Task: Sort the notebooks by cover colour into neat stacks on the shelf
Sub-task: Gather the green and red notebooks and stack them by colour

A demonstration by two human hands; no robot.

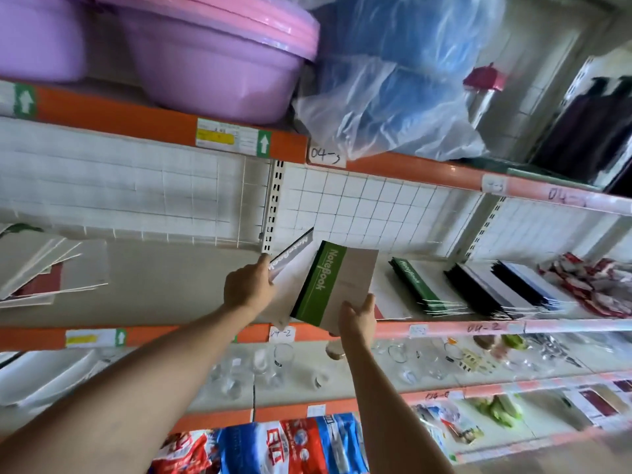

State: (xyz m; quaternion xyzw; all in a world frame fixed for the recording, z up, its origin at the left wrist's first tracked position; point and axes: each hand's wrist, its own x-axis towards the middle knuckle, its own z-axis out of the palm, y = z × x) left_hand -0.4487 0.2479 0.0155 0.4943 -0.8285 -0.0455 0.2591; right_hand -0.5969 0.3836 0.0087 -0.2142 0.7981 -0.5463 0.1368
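Observation:
My right hand (pixel 358 316) grips the near edge of a notebook with a green spine band and brown cover (pixel 333 285), held tilted above the middle shelf (pixel 164 285). My left hand (pixel 249 286) holds a grey-banded notebook (pixel 292 256) lifted beside it, over loose brown notebooks lying underneath. To the right on the same shelf lie a stack of green-banded notebooks (pixel 419 285) and a stack of black ones (pixel 492 289). A loose pile of notebooks with a red cover showing (pixel 51 271) lies at the left.
Purple and pink basins (pixel 212 53) and a blue plastic-wrapped bundle (pixel 403 73) fill the shelf above. Red-and-white packets (pixel 595 285) lie at the far right of the notebook shelf. Glasses (pixel 273 362) stand on the shelf below, bagged goods (pixel 273 446) lower still.

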